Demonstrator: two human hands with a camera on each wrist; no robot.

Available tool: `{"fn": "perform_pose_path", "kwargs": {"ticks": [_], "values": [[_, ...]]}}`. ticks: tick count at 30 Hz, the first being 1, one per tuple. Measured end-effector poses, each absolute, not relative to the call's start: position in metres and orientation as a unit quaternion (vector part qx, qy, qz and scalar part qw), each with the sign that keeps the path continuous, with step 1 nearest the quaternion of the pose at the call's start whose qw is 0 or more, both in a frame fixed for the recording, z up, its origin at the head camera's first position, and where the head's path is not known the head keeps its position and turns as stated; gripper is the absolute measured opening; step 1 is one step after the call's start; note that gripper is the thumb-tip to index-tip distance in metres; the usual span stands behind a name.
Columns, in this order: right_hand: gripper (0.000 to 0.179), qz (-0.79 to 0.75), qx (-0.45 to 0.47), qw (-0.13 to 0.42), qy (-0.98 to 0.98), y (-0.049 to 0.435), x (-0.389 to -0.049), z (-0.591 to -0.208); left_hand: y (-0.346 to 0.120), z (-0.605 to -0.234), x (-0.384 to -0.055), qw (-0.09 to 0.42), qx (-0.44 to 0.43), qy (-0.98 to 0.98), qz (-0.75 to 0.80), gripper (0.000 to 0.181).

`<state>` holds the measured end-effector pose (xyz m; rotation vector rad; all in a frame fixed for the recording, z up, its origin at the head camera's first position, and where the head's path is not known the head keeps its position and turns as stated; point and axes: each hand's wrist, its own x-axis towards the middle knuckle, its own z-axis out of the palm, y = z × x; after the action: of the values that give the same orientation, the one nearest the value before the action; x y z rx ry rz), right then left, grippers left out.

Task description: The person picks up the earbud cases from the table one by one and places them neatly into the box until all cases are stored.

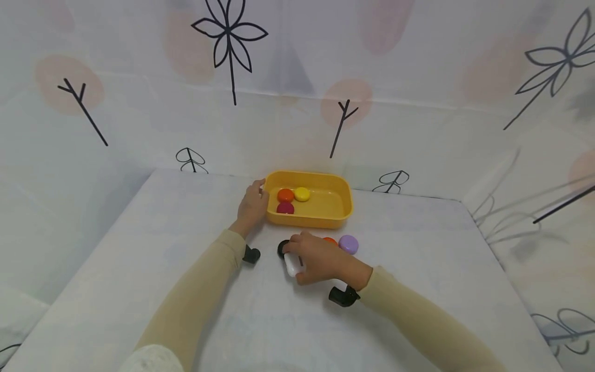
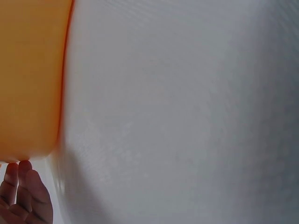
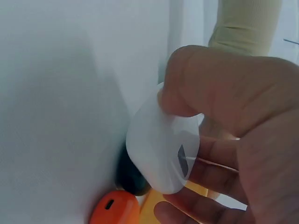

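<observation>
My left hand (image 1: 253, 204) is at the left end of a yellow plastic tray (image 1: 307, 222), its fingertips touching the outer wall in the left wrist view. Inside the tray lie an orange round piece (image 1: 285, 195), a yellow one (image 1: 302, 194) and a dark red one (image 1: 285, 208). With thumb and fingers, my right hand (image 1: 323, 258) pinches a smooth white rounded piece (image 3: 156, 140) that has a dark slot-like mark. Close by it is a black round piece (image 1: 281, 249). An orange piece (image 3: 117, 210) with a small dark slot is partly hidden behind the right hand in the head view.
A purple round piece (image 1: 348, 244) lies on the white-covered table (image 1: 260, 320), right of the right hand and in front of the tray. Behind the table hangs a pale printed cloth (image 1: 288, 129). Black wrist-camera parts (image 1: 343, 296) stick out at both wrists.
</observation>
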<state>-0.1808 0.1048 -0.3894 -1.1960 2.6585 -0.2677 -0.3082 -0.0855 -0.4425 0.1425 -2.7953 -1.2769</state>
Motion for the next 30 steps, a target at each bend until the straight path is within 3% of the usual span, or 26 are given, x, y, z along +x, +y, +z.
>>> {"fn": "perform_pose_path", "kwargs": {"ticks": [15, 22, 30], "values": [[0.052, -0.047, -0.424, 0.099, 0.899, 0.096, -0.168, -0.398, -0.085, -0.442, -0.307, 0.033, 0.049, -0.906, -0.418, 0.046], [0.029, -0.057, -0.434, 0.100, 0.893, 0.093, -0.168, -0.405, -0.086, -0.443, -0.308, 0.037, 0.041, -0.907, -0.416, 0.046], [0.029, -0.084, -0.425, 0.132, 0.892, 0.095, -0.169, -0.402, -0.086, -0.442, -0.306, 0.039, 0.036, -0.910, -0.412, 0.046]]}}
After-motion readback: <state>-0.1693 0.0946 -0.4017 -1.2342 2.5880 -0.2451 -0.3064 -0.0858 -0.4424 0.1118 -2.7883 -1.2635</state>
